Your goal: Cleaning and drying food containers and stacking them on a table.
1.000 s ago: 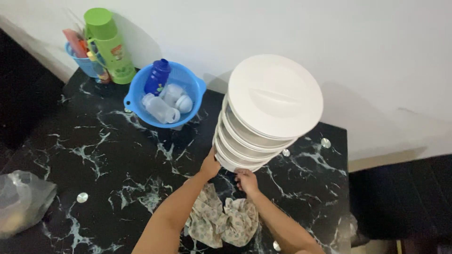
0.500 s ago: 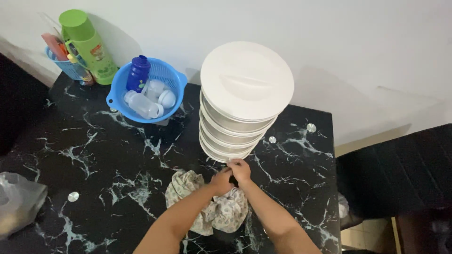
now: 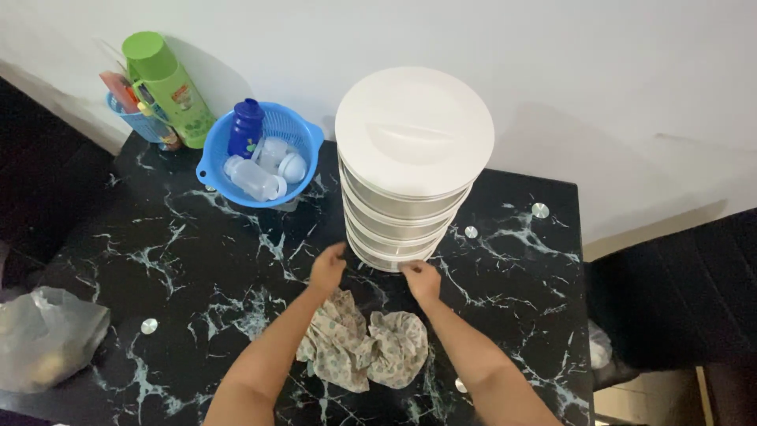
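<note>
While the tall white stacked container (image 3: 406,170) sits mid-table, left hand (image 3: 326,268) at its 7 o'clock, right hand (image 3: 420,278) at 6, fingers loosely curled, gripping nothing, patterned cloth (image 3: 364,348) below

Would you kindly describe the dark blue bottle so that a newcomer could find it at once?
On the black marble-patterned table, look to the far side by the white wall for the round blue colander. The dark blue bottle stands upright at its left edge. It is the only dark, upright one; the other bottles there are clear and lie down.
</note>
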